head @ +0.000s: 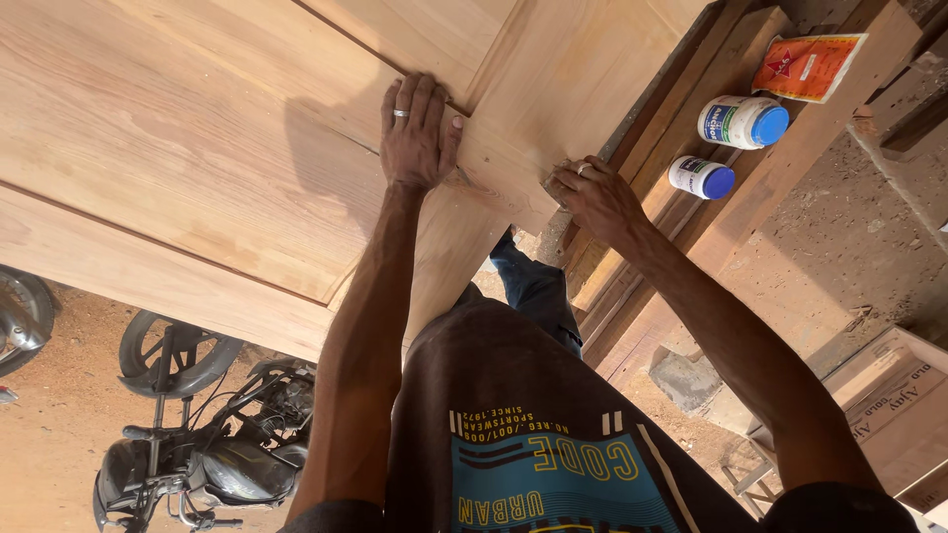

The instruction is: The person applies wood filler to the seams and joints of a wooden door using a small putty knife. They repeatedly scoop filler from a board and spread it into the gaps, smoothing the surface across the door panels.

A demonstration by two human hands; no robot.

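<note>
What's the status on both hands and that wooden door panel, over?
Left hand flat on wooden door panel. Right hand gripping its edge, holding something small, unclear. Two white jars on the bench beyond.

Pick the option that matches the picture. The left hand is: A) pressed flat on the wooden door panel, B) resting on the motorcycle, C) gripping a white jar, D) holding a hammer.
A: the left hand lies flat, fingers spread, on the wooden door panel, holding nothing.
</note>
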